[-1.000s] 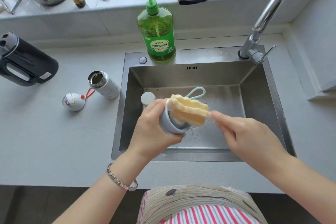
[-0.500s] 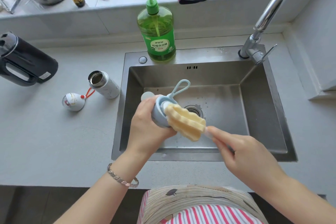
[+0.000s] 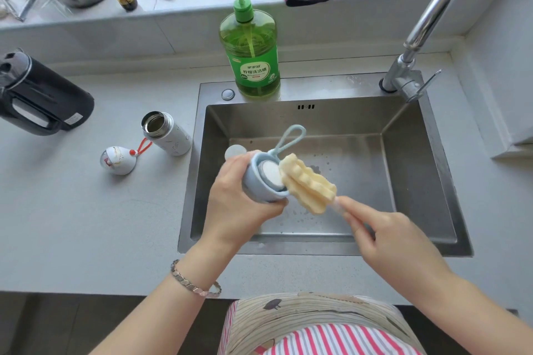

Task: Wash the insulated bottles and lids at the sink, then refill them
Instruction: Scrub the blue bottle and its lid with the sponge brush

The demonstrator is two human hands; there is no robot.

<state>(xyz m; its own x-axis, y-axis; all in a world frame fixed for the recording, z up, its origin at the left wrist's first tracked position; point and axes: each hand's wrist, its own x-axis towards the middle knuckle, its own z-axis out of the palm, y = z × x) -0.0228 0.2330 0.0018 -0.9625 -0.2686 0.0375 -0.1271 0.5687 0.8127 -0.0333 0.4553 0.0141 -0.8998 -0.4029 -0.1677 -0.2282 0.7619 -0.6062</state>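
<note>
On the counter (image 3: 86, 225) at the left, a white lid (image 3: 118, 160) with a red loop is laid beside an open white bottle (image 3: 165, 132). In the sink (image 3: 418, 170), a pale round thing (image 3: 234, 151), maybe another bottle, is half hidden behind the left hand (image 3: 239, 204), by which a blue lid (image 3: 259, 184) is gripped. A yellow sponge brush (image 3: 308, 183) is pressed against the blue lid's inside. Its handle is pinched by the right hand (image 3: 395, 242).

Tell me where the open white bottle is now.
In the head view the white bottle stands on the counter left of the sink, beside the red-looped lid.
</note>
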